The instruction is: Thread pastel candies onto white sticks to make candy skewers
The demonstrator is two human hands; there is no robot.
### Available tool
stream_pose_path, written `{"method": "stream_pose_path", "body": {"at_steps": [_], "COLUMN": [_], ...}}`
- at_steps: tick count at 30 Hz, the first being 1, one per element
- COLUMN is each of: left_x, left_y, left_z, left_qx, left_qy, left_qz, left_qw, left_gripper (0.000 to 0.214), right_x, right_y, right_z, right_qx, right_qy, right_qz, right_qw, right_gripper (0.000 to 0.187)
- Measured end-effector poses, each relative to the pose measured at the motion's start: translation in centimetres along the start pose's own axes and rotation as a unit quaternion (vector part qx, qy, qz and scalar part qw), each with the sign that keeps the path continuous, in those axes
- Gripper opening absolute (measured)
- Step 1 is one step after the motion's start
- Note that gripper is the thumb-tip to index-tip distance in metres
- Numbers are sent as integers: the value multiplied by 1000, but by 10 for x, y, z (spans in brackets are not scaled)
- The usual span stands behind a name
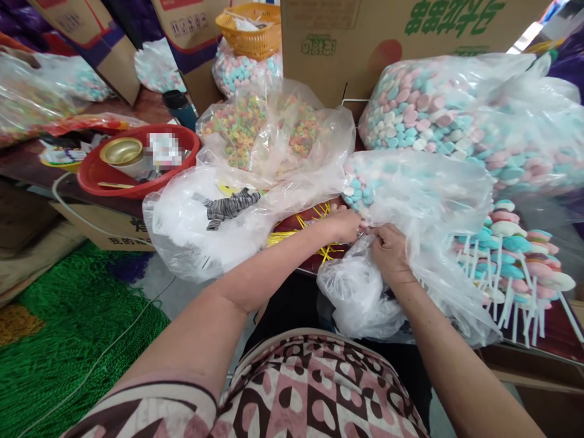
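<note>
My left hand [343, 224] is closed, its fingertips pinched close to those of my right hand over the near edge of the table. What sits between the left fingertips is too small to make out. My right hand [390, 250] is curled shut on the film of a clear plastic bag [365, 292], which hangs crumpled beneath both hands. Just beyond them lies a clear bag of pink and blue marshmallows [360, 185]. Yellow twist ties [292, 234] are scattered beside my left forearm. To the right, marshmallow skewers on white sticks [515, 255] lie piled on the table.
A large bag of marshmallows [420, 109] stands at the back right, before a cardboard box [337, 36]. Left of centre are a bag of colourful ring-shaped pieces [241, 131], a white bag with a grey knitted item [232, 205], and a red basin [91, 176]. Green strands [91, 340] cover the floor.
</note>
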State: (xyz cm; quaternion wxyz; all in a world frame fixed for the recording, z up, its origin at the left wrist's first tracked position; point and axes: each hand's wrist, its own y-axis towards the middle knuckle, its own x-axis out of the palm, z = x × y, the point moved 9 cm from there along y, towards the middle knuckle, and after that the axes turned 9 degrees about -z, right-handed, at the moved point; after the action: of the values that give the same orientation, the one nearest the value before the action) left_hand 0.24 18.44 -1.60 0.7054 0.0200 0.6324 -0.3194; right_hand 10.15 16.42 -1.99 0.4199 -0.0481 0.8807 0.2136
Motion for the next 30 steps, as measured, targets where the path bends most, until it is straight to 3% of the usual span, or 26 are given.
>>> {"method": "stream_pose_path", "body": {"at_steps": [6,11,20,26,30], "left_x": [2,1,-1,2,-3], "left_y": [4,-2,-27,-32,-41], "left_z": [4,-3,-50,-62,-62], "left_qx": [4,25,-12,-27,8], "left_qy": [-4,30,39,-5,-13], "left_qz": [-46,0,56,81,91], "left_qw": [999,999,998,996,996], "left_gripper": [34,28,30,29,24], "right_x": [-3,-5,-4,-4,-5], "right_y": [-2,-5,-6,-6,-6], "right_z": [2,6,7,7,6], "right_qx": [0,10,14,16,14], "right_qy": [14,21,37,35,28], "right_qz": [10,19,22,25,23], "right_qw": [1000,1000,999,999,999], "right_gripper": [20,18,15,15,16]}}
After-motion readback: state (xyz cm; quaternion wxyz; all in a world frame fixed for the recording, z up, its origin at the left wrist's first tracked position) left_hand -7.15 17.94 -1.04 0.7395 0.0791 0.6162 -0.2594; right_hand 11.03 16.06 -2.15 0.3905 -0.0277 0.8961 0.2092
